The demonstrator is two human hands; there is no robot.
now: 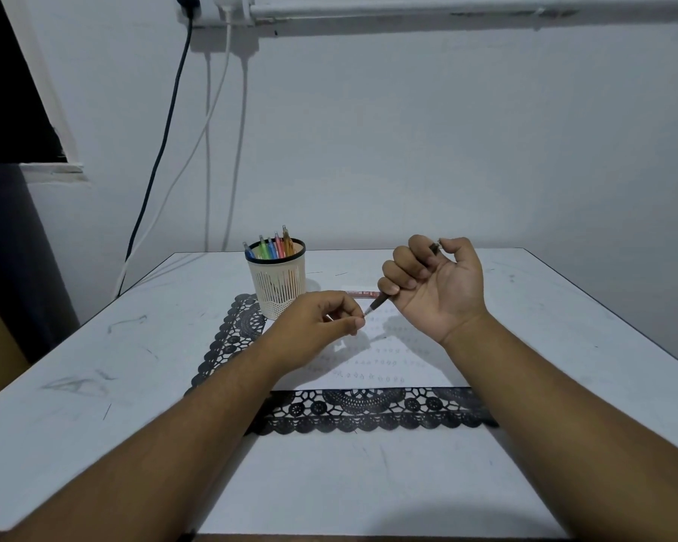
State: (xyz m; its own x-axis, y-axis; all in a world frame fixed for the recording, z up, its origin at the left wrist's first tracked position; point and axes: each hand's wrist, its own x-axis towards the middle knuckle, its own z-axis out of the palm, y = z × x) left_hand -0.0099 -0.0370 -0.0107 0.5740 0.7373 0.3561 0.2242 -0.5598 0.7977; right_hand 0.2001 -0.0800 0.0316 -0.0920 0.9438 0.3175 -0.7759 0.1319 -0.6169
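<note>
While raised above the paper (408, 371) on the lace mat (368, 412), grips a dark pen (378, 304) in the clenched right hand (435, 287), palm up, tip slanting down toward the left. Pinches that tip between thumb and forefinger of the left hand (318, 326), near the pen cup (278, 287).

Bare left hand (310, 324), bare right hand (437, 285)

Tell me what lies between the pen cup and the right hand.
Head view: a slim red item lies flat between the pen cup and the right hand, which grips a dark pen.
</note>
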